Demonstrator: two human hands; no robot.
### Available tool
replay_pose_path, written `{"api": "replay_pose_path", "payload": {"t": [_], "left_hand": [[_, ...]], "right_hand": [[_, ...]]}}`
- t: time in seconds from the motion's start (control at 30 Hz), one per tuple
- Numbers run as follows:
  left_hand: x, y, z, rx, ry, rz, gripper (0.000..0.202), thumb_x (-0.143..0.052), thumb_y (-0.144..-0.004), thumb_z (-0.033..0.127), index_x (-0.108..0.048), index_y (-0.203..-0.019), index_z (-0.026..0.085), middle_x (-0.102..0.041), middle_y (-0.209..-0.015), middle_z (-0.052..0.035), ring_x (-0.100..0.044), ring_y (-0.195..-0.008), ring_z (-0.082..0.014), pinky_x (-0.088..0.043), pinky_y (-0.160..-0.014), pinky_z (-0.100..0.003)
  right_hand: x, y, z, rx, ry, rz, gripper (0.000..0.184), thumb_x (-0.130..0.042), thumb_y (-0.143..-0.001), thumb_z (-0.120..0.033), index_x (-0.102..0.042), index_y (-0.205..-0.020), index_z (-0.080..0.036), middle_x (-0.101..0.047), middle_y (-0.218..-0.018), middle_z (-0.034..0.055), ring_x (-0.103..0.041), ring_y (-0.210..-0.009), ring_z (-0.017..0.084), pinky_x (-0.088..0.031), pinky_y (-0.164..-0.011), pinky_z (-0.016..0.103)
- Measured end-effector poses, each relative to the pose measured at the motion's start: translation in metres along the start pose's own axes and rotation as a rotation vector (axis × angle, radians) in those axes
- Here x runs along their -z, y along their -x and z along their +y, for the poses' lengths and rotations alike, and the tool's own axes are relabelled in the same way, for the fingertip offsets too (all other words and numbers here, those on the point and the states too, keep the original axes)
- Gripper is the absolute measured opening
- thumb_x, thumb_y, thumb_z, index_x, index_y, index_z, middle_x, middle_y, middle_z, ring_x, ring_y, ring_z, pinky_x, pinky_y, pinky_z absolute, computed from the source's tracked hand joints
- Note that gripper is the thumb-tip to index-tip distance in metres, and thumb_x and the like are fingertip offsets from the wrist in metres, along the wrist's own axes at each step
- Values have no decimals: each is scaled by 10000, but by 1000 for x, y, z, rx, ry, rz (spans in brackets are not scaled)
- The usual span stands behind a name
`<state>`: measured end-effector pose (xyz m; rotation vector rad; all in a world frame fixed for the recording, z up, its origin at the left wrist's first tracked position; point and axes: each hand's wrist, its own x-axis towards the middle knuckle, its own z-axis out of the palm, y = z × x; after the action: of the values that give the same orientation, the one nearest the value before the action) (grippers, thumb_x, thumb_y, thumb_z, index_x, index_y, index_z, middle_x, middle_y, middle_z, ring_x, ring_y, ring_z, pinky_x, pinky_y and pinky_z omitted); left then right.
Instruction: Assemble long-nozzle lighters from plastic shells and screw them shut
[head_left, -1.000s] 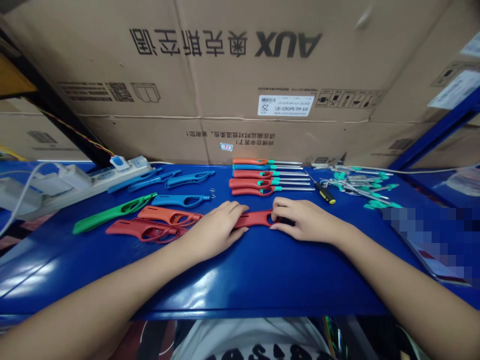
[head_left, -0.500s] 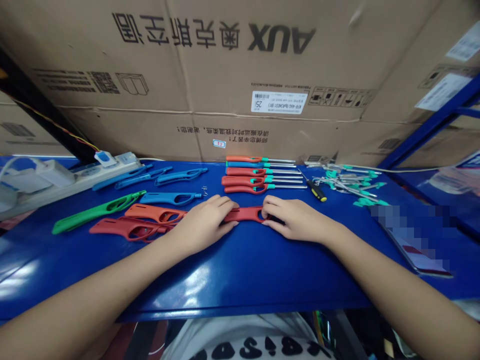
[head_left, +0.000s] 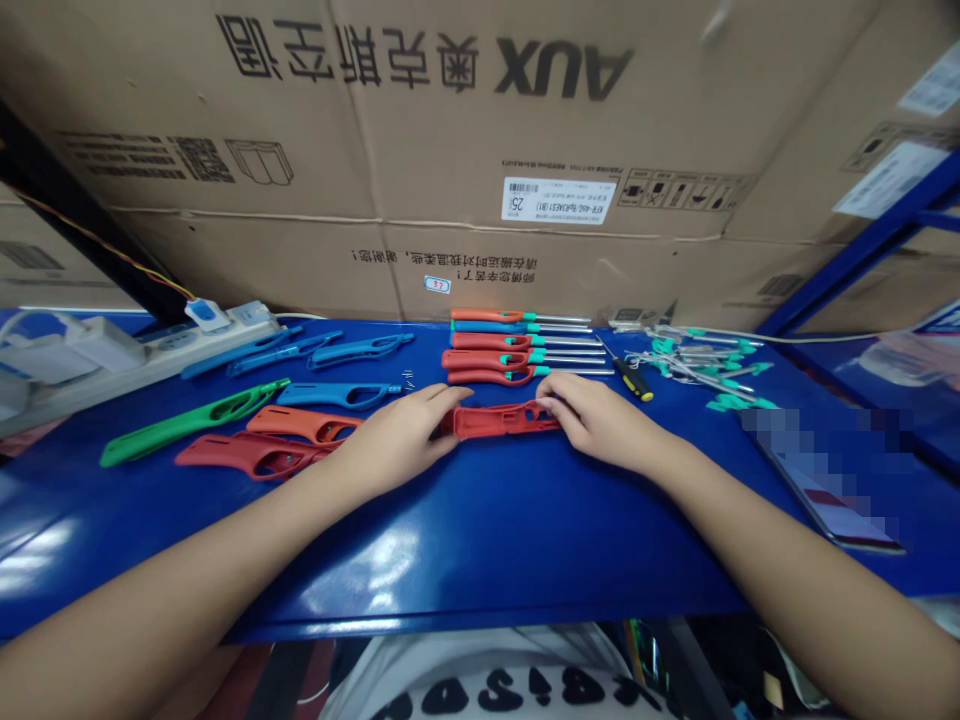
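Both hands, left hand [head_left: 397, 435] and right hand [head_left: 600, 420], pinch the red handle shell [head_left: 499, 420] by its ends, steadying it flat on the tabletop [head_left: 487, 530].

left end of red handle shell [head_left: 499, 420] hidden under the left hand [head_left: 397, 437], pixelated patch [head_left: 817, 450] I cannot read, tiny bits [head_left: 407, 378] too small to name

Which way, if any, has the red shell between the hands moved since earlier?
Yes: the red shell has tipped up onto its edge, slightly nearer the row of assembled lighters behind it, left hand and right hand at its ends.
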<state>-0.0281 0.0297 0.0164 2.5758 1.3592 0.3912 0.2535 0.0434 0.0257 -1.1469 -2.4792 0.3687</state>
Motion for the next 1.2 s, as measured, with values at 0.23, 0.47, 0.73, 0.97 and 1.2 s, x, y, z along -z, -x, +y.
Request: {"api": "replay_pose_path", "payload": {"t": [0.23,0.47,0.73,0.97,1.2], "left_hand": [[-3,-1,-2,-97,51,-2,237,-567,-989,257,-657,-1204,216,-646,-1181,-84,-663,-1040,-232,-547,-921,-363],[8,1,5,-154,-30,70,290,-485,-1041,350,-689,-1174,193,-658,-1134,-91,-633,-1055,-244,-535,-925,-396],[14,7,17,-301,-85,-40,402,-604,-952,541,-692,-1171,216,-696,-1154,-74,-624,-1053,-270,-495,-929,-423],[13,4,14,-283,-40,-81,218,-655,-945,379,-703,-1062,201,-721,-1113,-60,-666,-1009,-246,-496,-886,-386],[14,3,15,-244,24,-116,204,-664,-937,336,-698,-1051,171,-707,-1089,-75,-662,-1005,-244,-513,-891,-373]], "right_hand": [[-1,1,-5,70,-3,-261,244,-461,-1032,-271,-644,-902,-176,-710,-913,64,-632,-815,182,-423,-723,286],[1,2,-8,63,84,-212,241,-519,-1011,-317,-612,-837,-180,-667,-808,23,-562,-696,138,-346,-628,260],[2,4,-4,185,98,-156,206,-599,-945,-274,-621,-1138,-205,-630,-1167,53,-570,-742,124,-394,-654,262],[-3,3,-3,168,80,-197,128,-558,-972,-253,-627,-1057,-187,-646,-1058,49,-591,-805,144,-417,-686,262],[-2,3,-2,165,91,-185,129,-561,-972,-260,-622,-1063,-193,-644,-1054,42,-590,-814,144,-414,-676,263]]}}
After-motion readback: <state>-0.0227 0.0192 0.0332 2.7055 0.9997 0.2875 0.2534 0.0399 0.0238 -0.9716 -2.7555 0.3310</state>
